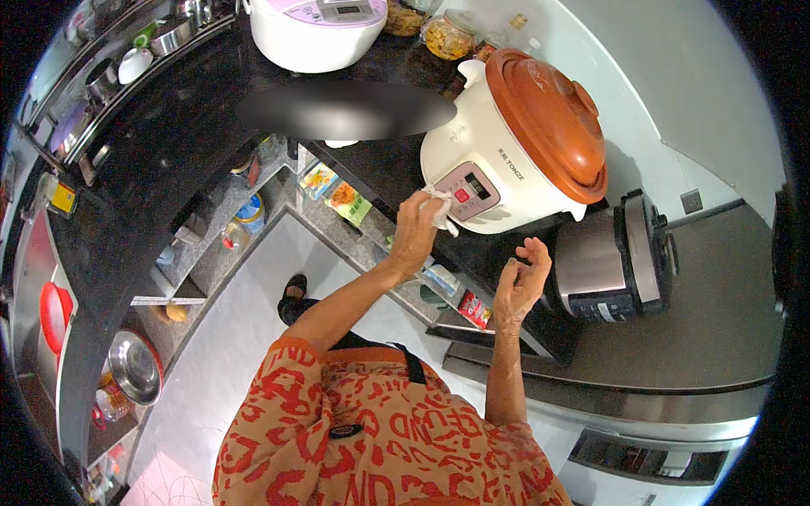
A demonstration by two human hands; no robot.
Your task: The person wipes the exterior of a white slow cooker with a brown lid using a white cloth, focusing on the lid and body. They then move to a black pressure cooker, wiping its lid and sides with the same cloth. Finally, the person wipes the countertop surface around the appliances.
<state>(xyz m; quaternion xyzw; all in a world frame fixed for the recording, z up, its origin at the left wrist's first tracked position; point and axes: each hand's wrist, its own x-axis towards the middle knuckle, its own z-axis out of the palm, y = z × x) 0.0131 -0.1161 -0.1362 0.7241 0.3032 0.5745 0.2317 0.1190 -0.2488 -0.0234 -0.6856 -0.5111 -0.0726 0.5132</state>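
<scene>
A white cloth or tissue [442,214] is bunched in my left hand [415,233], which presses it against the left edge of the control panel [484,190] of an electric stew pot. The pot has a cream body [471,136] and a reddish-brown ceramic lid [550,120] resting on top. My right hand [523,281] is just below the pot, near the counter's front edge, its fingers curled loosely and holding nothing. The pot stands on a black stone counter [190,101].
Right of the pot stands a steel pressure cooker [595,259]. A white rice cooker [316,38] and a glass jar [449,35] are at the back. Open shelves below the counter hold packets and a steel basin [134,367]. A dark blurred oval covers part of the counter.
</scene>
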